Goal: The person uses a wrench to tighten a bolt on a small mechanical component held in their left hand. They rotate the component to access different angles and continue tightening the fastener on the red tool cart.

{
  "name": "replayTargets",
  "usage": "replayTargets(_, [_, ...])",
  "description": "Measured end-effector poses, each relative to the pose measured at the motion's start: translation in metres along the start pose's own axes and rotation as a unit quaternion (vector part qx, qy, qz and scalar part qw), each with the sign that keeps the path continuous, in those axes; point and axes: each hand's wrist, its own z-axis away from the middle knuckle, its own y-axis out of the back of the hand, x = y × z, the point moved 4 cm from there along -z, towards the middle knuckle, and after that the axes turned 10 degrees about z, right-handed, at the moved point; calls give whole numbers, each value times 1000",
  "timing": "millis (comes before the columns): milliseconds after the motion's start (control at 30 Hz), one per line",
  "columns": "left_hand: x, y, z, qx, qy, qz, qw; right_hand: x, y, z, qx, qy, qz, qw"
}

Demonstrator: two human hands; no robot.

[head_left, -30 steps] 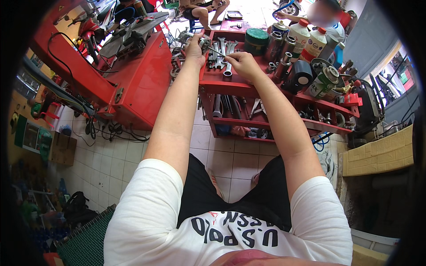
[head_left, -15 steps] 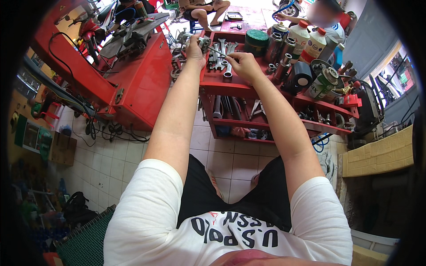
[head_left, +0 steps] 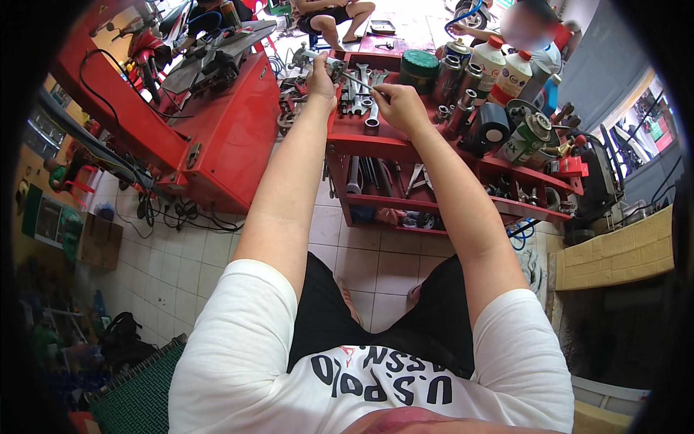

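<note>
- Wraps the left hand [head_left: 322, 85] round a small grey metal part [head_left: 335, 68], with the grip closed on it and some of its outline hidden by the fingers.
- Holds that part up at the left end of a red tool cart [head_left: 376, 148], beside the upper tray [head_left: 353, 129]; cannot tell about contact with the tray edge.
- Pinches a slim metal tool [head_left: 361, 82] between thumb and fingers of the right hand [head_left: 400, 105], with a narrow grip.
- Slants the tool from the right hand up and leftward to the metal part; cannot tell about contact at the tip, too small to make out.
- Stretches both bare forearms [head_left: 289, 159] forward from white short sleeves [head_left: 238, 325].
- Has several wrenches [head_left: 372, 112] lying on the tray, between the two hands.
- Has a dark green tub [head_left: 419, 70] just beyond the right hand, with shiny metal cylinders [head_left: 447, 78] and red-capped white bottles [head_left: 488, 64] farther right.
- Includes a green and white can [head_left: 525, 139] near the cart's right end.
- Shows a large red machine [head_left: 228, 137] left of the cart, on a tiled floor [head_left: 195, 253].
- Shows a seated person [head_left: 330, 25] in the background, beyond the cart.
</note>
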Motion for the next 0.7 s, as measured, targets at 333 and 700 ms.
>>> replayTargets(333, [2,-3,1,-57,18,36,998,1,-4,-2,16,17,21,1000])
replayTargets(700, [3,-2,2,-45,23,30,998,-1,-5,-1,8,3,14,1000])
